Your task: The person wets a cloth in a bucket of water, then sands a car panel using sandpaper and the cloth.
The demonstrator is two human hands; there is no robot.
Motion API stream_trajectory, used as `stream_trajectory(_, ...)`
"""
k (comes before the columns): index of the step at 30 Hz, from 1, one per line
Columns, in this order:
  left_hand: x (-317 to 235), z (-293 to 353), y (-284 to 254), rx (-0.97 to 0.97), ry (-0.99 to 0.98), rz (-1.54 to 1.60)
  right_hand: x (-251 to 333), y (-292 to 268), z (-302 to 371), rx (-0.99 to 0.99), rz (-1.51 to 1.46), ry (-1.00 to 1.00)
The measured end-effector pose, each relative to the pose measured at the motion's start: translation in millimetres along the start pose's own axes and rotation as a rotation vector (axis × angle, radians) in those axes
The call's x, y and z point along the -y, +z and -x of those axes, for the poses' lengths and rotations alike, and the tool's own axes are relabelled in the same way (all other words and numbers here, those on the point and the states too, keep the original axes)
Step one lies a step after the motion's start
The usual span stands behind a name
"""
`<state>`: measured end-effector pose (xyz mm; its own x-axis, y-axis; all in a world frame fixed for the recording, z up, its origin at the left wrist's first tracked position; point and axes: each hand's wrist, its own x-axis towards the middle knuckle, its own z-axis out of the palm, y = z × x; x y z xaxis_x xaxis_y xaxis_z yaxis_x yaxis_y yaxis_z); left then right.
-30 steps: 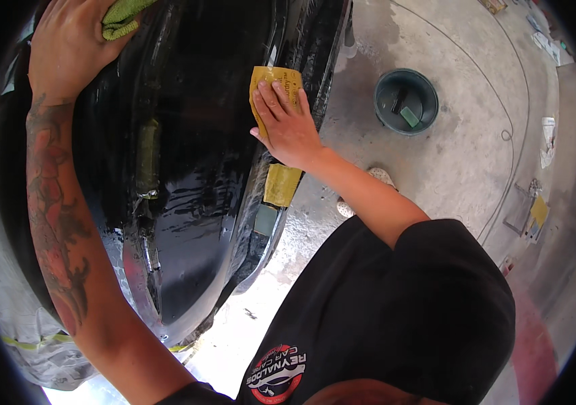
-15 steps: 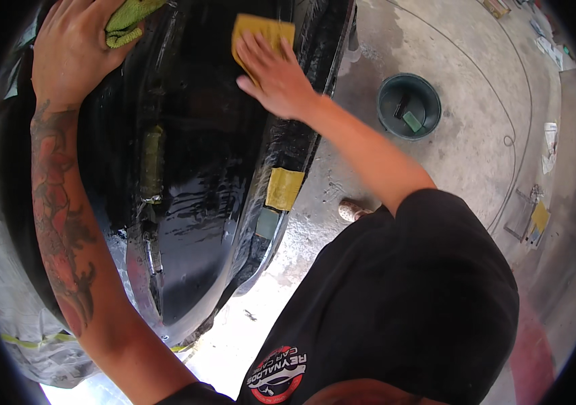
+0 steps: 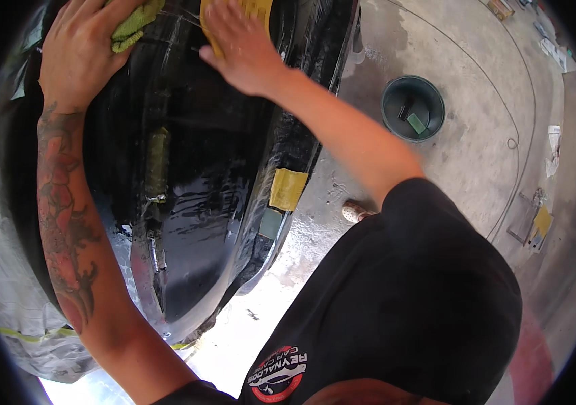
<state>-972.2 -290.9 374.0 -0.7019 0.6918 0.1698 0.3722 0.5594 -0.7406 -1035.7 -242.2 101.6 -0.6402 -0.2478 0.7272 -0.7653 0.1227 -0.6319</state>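
Upper left, my left hand (image 3: 82, 61) is closed around a damp green cloth (image 3: 138, 25) and rests over the black car panel (image 3: 203, 128). My right hand (image 3: 246, 59) lies over a yellow sheet of sandpaper (image 3: 258, 11), pressing it on the glossy panel near the top of the head view. The far part of that sheet is cut off by the picture's edge. Closer to me, a second yellow sheet (image 3: 288, 190) lies on the panel's right border, with a small grey-green pad (image 3: 271, 223) just below it. Water streaks show on the panel.
On the concrete floor to the right stands a dark bucket (image 3: 387, 115) holding a green block (image 3: 416, 123) and a black item. A thin hose (image 3: 512, 143) trails past it. Clear masking film (image 3: 14, 270) covers the car's left side. Sanding supplies (image 3: 537, 223) lie at the far right.
My right hand has slid the sandpaper up and left across the panel. My left hand with the cloth shows slightly further right in the picture.
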Motion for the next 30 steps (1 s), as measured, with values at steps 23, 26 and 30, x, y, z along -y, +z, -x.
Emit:
stream_trajectory(23, 22, 17, 4, 0.132, -0.045, 0.019, 8, 6, -41, -0.079, 0.023, 0.066)
stream_trajectory(26, 19, 23, 6, 0.153, -0.063, 0.029, 50, 8, 37, 0.127, -0.062, 0.076)
stream_trajectory(30, 22, 22, 4, 0.151, -0.068, 0.016, 30, 2, 36, 0.193, -0.014, -0.007)
